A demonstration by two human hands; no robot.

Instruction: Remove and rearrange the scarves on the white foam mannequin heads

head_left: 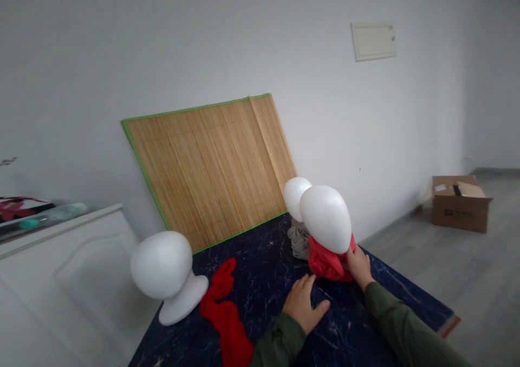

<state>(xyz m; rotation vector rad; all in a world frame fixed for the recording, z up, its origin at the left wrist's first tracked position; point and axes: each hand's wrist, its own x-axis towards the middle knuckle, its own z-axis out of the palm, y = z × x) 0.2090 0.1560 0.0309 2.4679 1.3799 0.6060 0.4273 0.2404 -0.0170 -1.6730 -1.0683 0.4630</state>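
Observation:
Three white foam mannequin heads stand on a dark marbled table [357, 329]. The nearest one [325, 218] wears a red scarf [327, 261] bunched around its neck, and my right hand [357, 264] grips that scarf at its right side. My left hand [304, 305] rests flat on the tabletop just in front of it, fingers apart, holding nothing. Behind it a second head [293, 195] has a grey knitted scarf [299, 240] around its base. A bare head [164, 269] stands at the left, with a loose red scarf [225, 315] lying beside it.
A bamboo mat [211, 166] with green edging leans against the white wall behind the table. A white cabinet [60, 280] stands at the left with items on top. A cardboard box [459, 202] sits on the grey floor at the right.

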